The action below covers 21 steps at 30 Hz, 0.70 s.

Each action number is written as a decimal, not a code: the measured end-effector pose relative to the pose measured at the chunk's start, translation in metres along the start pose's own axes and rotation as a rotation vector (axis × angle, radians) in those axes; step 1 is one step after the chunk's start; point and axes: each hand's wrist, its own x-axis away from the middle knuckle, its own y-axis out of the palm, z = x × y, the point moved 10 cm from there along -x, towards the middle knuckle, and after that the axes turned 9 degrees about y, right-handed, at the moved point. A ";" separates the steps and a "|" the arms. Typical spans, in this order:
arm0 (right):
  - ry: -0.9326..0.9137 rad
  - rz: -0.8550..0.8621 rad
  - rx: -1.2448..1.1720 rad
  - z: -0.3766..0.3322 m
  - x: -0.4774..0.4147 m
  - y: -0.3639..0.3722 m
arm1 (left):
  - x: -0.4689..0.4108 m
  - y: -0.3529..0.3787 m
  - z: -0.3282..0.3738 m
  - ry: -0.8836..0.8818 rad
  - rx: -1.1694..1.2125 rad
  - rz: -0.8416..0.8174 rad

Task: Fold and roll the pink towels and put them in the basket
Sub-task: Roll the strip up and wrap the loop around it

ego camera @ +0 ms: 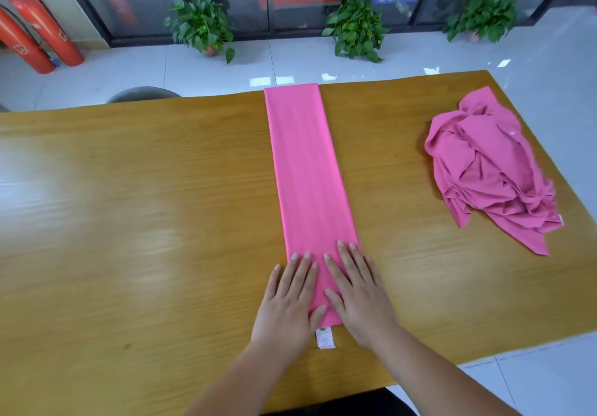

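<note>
A pink towel (307,163) lies folded into a long narrow strip on the wooden table (145,205), running from the far edge toward me. A white label (325,338) sticks out of its near end. My left hand (289,299) and my right hand (358,292) rest flat, fingers spread, side by side on the strip's near end. Neither hand grips the cloth. A second pink towel (491,170) sits crumpled in a heap at the table's right side. No basket is in view.
The table's far edge runs behind the strip, its right edge beside the crumpled towel. Beyond it, on the tiled floor, stand three potted plants (200,18) and two red fire extinguishers (35,31). A dark chair back (142,94) shows at the far left edge.
</note>
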 end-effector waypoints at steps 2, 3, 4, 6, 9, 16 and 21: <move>-0.024 -0.010 0.049 0.008 0.012 0.000 | -0.001 0.002 0.000 0.016 -0.031 -0.036; -0.026 -0.013 0.070 0.012 0.018 0.000 | 0.000 0.002 -0.001 0.036 -0.045 -0.055; -0.023 -0.020 0.087 0.016 0.026 0.000 | 0.002 0.001 -0.004 0.057 -0.057 -0.065; -0.024 -0.027 0.102 0.024 0.043 0.005 | 0.017 0.001 -0.014 0.088 -0.073 -0.063; -0.032 -0.048 0.128 0.037 0.067 0.015 | 0.047 0.003 -0.031 0.076 -0.095 -0.061; -0.114 -0.023 0.154 0.040 0.074 0.011 | 0.059 -0.007 -0.007 0.063 -0.047 -0.021; -0.149 0.022 0.138 0.062 0.090 0.019 | 0.079 0.009 0.005 0.055 -0.076 -0.077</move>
